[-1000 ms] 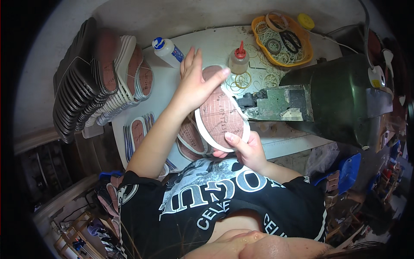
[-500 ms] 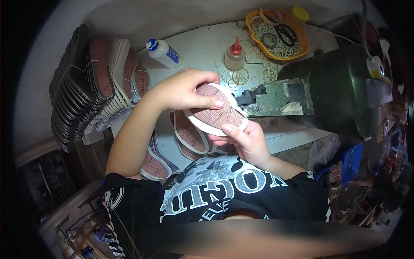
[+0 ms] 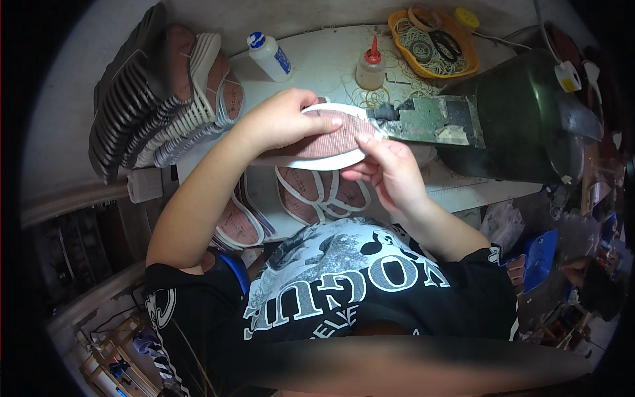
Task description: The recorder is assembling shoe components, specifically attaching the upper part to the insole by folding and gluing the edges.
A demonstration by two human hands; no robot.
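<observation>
Just above the frame's centre, the white-rimmed sole (image 3: 325,148) runs lengthwise roughly left to right between the left hand (image 3: 284,121), thumb pressed on its face, and the right hand (image 3: 395,170), pinching the end nearer the green machine arm (image 3: 430,121), both closed on it.

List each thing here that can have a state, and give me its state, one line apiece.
left hand: closed on the sole
right hand: closed on the sole
sole: held up in both hands
green machine: running or not, cannot tell
white bottle: blue cap on
red-tipped bottle: standing, nozzle on
yellow basket: open, holding bands and rolls
dark soles: stacked
</observation>
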